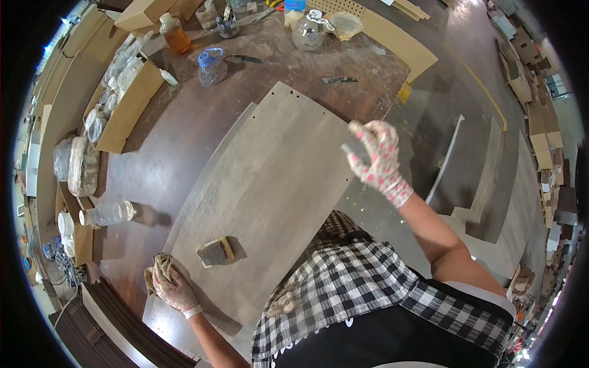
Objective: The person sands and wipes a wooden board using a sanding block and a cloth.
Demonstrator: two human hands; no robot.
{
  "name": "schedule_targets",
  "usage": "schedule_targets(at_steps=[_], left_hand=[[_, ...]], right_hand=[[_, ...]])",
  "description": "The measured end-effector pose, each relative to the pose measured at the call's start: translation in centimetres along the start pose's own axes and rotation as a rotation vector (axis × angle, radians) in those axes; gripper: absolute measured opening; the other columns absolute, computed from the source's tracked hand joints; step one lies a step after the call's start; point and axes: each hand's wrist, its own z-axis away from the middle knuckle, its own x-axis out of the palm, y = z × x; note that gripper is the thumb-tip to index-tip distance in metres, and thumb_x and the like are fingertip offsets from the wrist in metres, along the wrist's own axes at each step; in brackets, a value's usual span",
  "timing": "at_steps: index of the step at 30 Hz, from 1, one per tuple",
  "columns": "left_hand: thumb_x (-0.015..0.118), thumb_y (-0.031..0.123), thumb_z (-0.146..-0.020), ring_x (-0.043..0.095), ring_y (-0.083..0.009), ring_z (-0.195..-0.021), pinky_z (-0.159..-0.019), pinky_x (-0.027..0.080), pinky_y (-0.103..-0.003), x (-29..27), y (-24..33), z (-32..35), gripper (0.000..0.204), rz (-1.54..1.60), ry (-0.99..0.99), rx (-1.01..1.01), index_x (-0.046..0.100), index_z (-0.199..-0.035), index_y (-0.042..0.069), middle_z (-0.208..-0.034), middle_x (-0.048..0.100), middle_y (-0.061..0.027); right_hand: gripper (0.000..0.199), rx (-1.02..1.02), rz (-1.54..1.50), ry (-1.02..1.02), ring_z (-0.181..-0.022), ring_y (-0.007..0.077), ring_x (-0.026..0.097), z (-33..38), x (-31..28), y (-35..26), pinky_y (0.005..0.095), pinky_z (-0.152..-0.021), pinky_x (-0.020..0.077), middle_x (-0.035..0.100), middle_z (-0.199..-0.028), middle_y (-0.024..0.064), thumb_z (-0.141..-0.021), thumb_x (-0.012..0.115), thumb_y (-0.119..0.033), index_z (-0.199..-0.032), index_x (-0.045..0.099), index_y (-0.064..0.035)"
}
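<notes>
Can't make out what the right hand grips, the glove covers it. The apron hides the panel's near corner, and the back-of-table clutter is too tiny.

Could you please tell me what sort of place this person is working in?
Probably a furniture or woodworking workshop: a grey wood-grain panel lies on a stained workbench, with more boards laid out on the floor.

Pink-dotted white gloves, checked shirt
</notes>
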Motion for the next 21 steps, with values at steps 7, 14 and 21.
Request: schedule_targets(at_steps=[7, 14, 21], left_hand=[[0.059, 0.019, -0.088, 0.057, -0.0302, -0.109, -0.097, 0.043, -0.04, -0.2, -0.6, -0.4, 0.032, 0.19, 0.011, 0.155, 0.061, -0.116, 0.004, -0.119, 0.061, -0.0131], [0.056, 0.024, -0.091, 0.055, -0.0295, -0.11, -0.105, 0.034, -0.042, 0.6, -11.0, 0.7, 0.032, 0.133, 0.124, 0.321, 0.062, -0.116, 0.006, -0.115, 0.061, -0.0128], [0.057, 0.022, -0.091, 0.053, -0.0305, -0.114, -0.102, 0.037, -0.04, 0.5, -25.7, 4.9, 0.034, 0.143, 0.112, 0.17, 0.059, -0.121, 0.006, -0.12, 0.06, -0.0137]], right_hand=[[0.055, -0.31, -0.302, -0.195, -0.118, 0.0293, 0.046, 8.3, 0.7, -14.7, 0.0524, -0.104, 0.0298, 0.053, -0.116, 0.0085, -0.079, 0.059, -0.046, -0.126, 0.054, -0.0191], [0.048, -0.178, -0.117, -0.128, -0.115, 0.0302, 0.047, 8.8, 1.4, -16.5, 0.0492, -0.102, 0.0323, 0.054, -0.118, 0.0115, -0.08, 0.06, -0.039, -0.12, 0.056, -0.0116], [0.057, -0.503, -0.381, -0.378, -0.125, 0.0282, 0.044, 14.9, 4.2, -32.3, 0.0531, -0.111, 0.0212, 0.054, -0.124, 0.0099, -0.078, 0.06, -0.045, -0.128, 0.053, -0.0169]])
